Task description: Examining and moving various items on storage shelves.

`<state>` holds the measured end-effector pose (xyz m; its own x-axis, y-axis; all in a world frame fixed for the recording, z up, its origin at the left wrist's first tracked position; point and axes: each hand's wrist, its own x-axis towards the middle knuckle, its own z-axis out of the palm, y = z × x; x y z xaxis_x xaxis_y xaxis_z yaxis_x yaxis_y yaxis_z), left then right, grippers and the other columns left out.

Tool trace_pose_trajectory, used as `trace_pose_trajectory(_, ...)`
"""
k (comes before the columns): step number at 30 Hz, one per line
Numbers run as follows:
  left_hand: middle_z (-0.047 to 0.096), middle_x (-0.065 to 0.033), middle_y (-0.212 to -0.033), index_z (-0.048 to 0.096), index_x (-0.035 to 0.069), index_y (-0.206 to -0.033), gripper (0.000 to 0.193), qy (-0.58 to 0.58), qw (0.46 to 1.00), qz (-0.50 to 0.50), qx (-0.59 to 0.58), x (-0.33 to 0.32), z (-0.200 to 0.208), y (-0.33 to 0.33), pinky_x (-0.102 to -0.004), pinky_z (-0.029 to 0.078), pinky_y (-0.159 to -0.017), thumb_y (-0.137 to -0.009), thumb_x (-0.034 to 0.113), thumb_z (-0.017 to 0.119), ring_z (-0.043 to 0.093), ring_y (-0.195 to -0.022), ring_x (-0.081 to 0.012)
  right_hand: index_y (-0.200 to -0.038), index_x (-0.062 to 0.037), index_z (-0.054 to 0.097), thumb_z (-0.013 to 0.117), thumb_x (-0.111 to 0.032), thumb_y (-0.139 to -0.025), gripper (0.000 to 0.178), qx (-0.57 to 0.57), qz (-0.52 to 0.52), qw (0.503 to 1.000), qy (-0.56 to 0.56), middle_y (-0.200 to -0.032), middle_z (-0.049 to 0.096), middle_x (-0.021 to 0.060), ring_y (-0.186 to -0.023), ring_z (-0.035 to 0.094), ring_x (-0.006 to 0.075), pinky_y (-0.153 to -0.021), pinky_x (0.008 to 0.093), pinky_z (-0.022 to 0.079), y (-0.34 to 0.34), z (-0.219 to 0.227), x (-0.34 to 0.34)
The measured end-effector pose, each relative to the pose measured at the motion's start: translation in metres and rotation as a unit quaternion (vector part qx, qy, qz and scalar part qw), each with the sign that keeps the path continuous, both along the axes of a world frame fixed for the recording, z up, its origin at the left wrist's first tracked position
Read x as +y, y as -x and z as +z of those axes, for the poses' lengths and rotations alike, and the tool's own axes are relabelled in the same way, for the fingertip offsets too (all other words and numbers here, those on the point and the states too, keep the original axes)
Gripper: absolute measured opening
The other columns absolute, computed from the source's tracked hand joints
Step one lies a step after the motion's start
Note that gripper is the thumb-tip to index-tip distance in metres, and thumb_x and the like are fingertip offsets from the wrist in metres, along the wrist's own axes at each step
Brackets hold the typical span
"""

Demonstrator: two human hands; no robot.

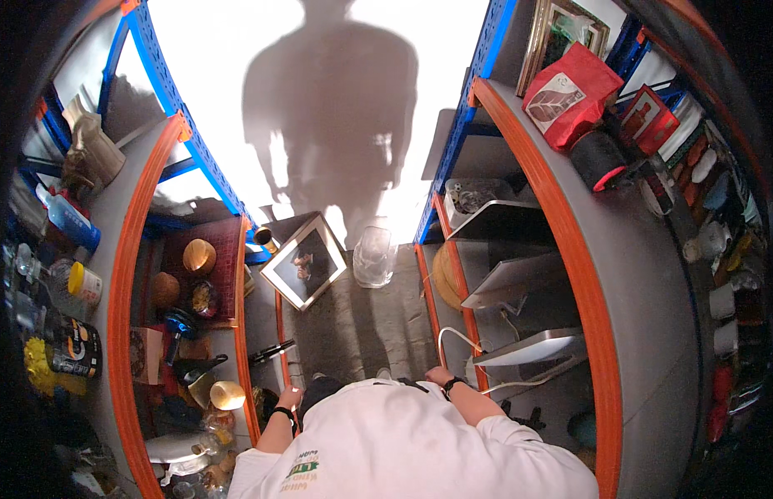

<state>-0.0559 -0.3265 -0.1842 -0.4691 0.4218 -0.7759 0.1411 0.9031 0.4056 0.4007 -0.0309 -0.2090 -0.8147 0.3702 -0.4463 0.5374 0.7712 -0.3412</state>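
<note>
My left hand point(289, 398) hangs low beside the left shelving, its fingers loosely curled and nothing visible in them. Near it, a black slender object point(272, 352) lies on a lower shelf. On my other side, my right hand point(440, 377) is held low by the right shelving, curled with nothing showing in it. A white cable point(458, 331) loops close to that hand, beside a flat silver panel point(528, 348). Dark bands circle both wrists. Ahead, a framed picture point(337, 253) leans near the left rack, with a clear plastic container point(374, 258) on the floor beside it.
Blue uprights point(472, 91) and orange beams point(561, 249) form racks on both sides of a narrow aisle. A red bag point(572, 96) and a black cylinder point(598, 158) stand on the right shelf. Bottles, a yellow-lidded jar point(85, 283) and round wooden objects point(199, 257) crowd the left.
</note>
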Motion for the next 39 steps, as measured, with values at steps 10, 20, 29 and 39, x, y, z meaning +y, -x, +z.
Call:
trace_pose_trajectory(10, 0.059, -0.0202, -0.113, 0.059, -0.001, -0.110, 0.044, -0.017, 0.999, 0.001, -0.037, -0.022, -0.018, 0.000, -0.0391, 0.043, -0.090, -0.084, 0.034, 0.053, 0.053, -0.108, -0.0344, -0.081, -0.0096, 0.068, 0.061, -0.025, -0.072, 0.019, -0.036, 0.003, 0.999, 0.009, -0.083, 0.066, 0.0134, -0.082, 0.063, 0.0307, -0.072, 0.0414, 0.050, -0.003, 0.008, 0.007)
trace_pose_trajectory(20, 0.062, -0.0199, -0.104, 0.058, -0.002, -0.103, 0.039, 0.003, 0.998, 0.042, -0.050, 0.005, -0.003, -0.008, -0.0375, 0.044, -0.087, -0.080, 0.030, 0.057, 0.057, -0.102, -0.0305, -0.083, -0.0135, 0.069, 0.057, -0.025, -0.074, 0.019, -0.058, -0.009, 0.998, 0.021, -0.087, 0.067, 0.0105, -0.085, 0.063, 0.0280, -0.072, 0.0417, 0.050, -0.001, 0.018, 0.010)
trace_pose_trajectory(29, 0.061, -0.0194, -0.106, 0.055, -0.003, -0.104, 0.041, -0.003, 0.999, 0.037, -0.031, 0.013, 0.013, -0.009, -0.0375, 0.044, -0.086, -0.081, 0.031, 0.058, 0.057, -0.101, -0.0316, -0.083, -0.0102, 0.068, 0.056, -0.026, -0.076, 0.020, -0.050, 0.001, 0.999, 0.008, -0.085, 0.066, 0.0117, -0.084, 0.063, 0.0293, -0.072, 0.0413, 0.050, -0.006, 0.006, 0.004)
trace_pose_trajectory(39, 0.058, -0.0219, -0.111, 0.056, -0.003, -0.106, 0.042, -0.004, 0.997, -0.072, -0.014, -0.010, -0.016, -0.001, -0.0396, 0.044, -0.087, -0.082, 0.030, 0.054, 0.054, -0.104, -0.0353, -0.090, -0.0106, 0.067, 0.056, -0.027, -0.077, 0.024, -0.085, 0.006, 0.996, 0.021, -0.091, 0.066, 0.0114, -0.090, 0.062, 0.0291, -0.078, 0.0418, 0.049, -0.004, 0.010, -0.001)
